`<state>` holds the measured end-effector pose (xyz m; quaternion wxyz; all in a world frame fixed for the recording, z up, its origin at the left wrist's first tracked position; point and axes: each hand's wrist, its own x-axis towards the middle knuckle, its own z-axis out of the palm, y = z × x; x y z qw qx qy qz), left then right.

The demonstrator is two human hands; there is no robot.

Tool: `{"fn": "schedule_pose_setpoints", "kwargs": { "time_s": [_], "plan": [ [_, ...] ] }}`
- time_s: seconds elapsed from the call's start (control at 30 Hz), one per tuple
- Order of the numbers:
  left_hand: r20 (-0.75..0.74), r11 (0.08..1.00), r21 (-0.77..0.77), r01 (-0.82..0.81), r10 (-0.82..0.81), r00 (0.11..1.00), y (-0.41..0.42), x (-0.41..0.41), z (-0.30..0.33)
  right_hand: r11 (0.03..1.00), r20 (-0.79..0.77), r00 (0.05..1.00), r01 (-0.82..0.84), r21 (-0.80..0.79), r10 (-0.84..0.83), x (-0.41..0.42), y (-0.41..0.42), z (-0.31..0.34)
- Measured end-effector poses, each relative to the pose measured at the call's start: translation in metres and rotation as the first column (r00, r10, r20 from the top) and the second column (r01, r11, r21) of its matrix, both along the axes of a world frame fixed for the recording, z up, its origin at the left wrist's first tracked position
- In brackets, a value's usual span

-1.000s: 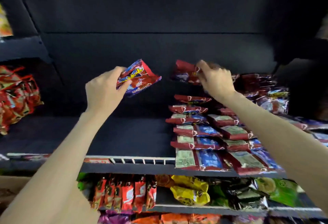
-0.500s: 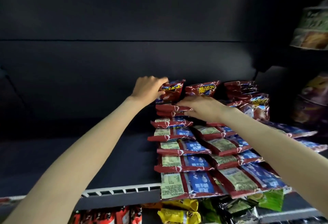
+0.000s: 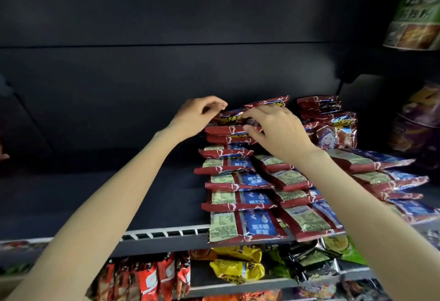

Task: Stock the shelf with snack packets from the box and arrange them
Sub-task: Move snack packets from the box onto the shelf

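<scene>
Moved: both hands now meet at the back of the left row; a second ago the left hand (image 3: 195, 116) held a packet out in open air, clear of the stack.
Left hand: fingers curled, tips pinching the rear edge of the top packet (image 3: 232, 117) at the back of the row.
Right hand: right hand (image 3: 277, 129) lies over the same packet, fingers bent and pressing its front edge; whether it pinches or just steadies, I cannot tell, the palm hides it.
Packet position: on top of the rear of the left row, touching the packets under it, close to the dark back wall.
Shelf: shelf (image 3: 162, 235) is filled on the right part only; the left stretch of it holds no packets.
Progress: judging by that, roughly half done; this packet looks nearly seated, more rows left to build leftward.
Box: not in view, so remaining stock is unknown.
Count, rows: three overlapping rows of red-and-blue packets.
Count, left row: about eight packets visible front to back.
Count, hands: two, both on one packet.
</scene>
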<state>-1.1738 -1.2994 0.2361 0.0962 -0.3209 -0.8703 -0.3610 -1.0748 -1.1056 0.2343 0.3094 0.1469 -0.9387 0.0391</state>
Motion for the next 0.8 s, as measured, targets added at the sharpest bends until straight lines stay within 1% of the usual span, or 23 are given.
{"fn": "schedule_pose_setpoints", "kwargs": {
  "time_s": [0.07, 0.1, 0.2, 0.23, 0.3, 0.37, 0.4, 0.47, 0.53, 0.6, 0.67, 0.7, 0.8],
  "plan": [
    [-0.136, 0.994, 0.08, -0.079, 0.089, 0.987, -0.01, 0.032, -0.002, 0.994, -0.173, 0.985, -0.034, -0.101, 0.017, 0.022, -0.01, -0.002],
    [-0.205, 0.986, 0.119, -0.114, 0.136, 0.969, -0.017, 0.05, -0.004, 0.991, -0.235, 0.972, -0.042, -0.13, 0.01, 0.034, -0.016, -0.004],
    [-0.346, 0.955, 0.219, -0.198, 0.266, 0.9, -0.041, 0.105, -0.019, 0.987, -0.351, 0.935, -0.099, -0.126, 0.049, 0.07, -0.039, -0.016],
    [-0.403, 0.948, 0.229, -0.223, 0.3, 0.864, -0.051, 0.123, -0.026, 0.983, -0.361, 0.928, -0.142, -0.116, 0.091, 0.08, -0.05, -0.023],
    [-0.522, 0.938, 0.194, -0.288, 0.347, 0.779, -0.071, 0.157, -0.041, 0.966, -0.325, 0.926, -0.238, -0.102, 0.194, 0.098, -0.074, -0.041],
    [-0.589, 0.924, 0.099, -0.369, 0.353, 0.726, -0.096, 0.19, -0.054, 0.938, -0.237, 0.927, -0.326, -0.119, 0.291, 0.112, -0.102, -0.06],
    [-0.593, 0.911, 0.038, -0.411, 0.351, 0.724, -0.111, 0.205, -0.06, 0.922, -0.179, 0.925, -0.362, -0.138, 0.337, 0.118, -0.115, -0.069],
    [-0.528, 0.866, -0.096, -0.492, 0.374, 0.762, -0.143, 0.234, -0.072, 0.898, -0.046, 0.911, -0.411, -0.16, 0.409, 0.128, -0.142, -0.085],
    [-0.399, 0.785, -0.229, -0.576, 0.464, 0.791, -0.181, 0.262, -0.086, 0.882, 0.094, 0.882, -0.444, -0.158, 0.461, 0.136, -0.167, -0.098],
    [-0.245, 0.698, -0.362, -0.618, 0.568, 0.785, -0.221, 0.29, -0.098, 0.859, 0.242, 0.824, -0.491, -0.146, 0.513, 0.144, -0.194, -0.109],
    [-0.139, 0.638, -0.449, -0.626, 0.642, 0.754, -0.263, 0.318, -0.111, 0.819, 0.369, 0.738, -0.556, -0.143, 0.565, 0.149, -0.222, -0.116],
    [-0.117, 0.612, -0.465, -0.64, 0.674, 0.73, -0.283, 0.331, -0.116, 0.791, 0.408, 0.69, -0.59, -0.16, 0.598, 0.15, -0.237, -0.119],
    [-0.033, 0.532, -0.5, -0.683, 0.777, 0.629, -0.345, 0.367, -0.133, 0.7, 0.448, 0.568, -0.681, -0.214, 0.69, 0.151, -0.288, -0.123]
  ]
}}
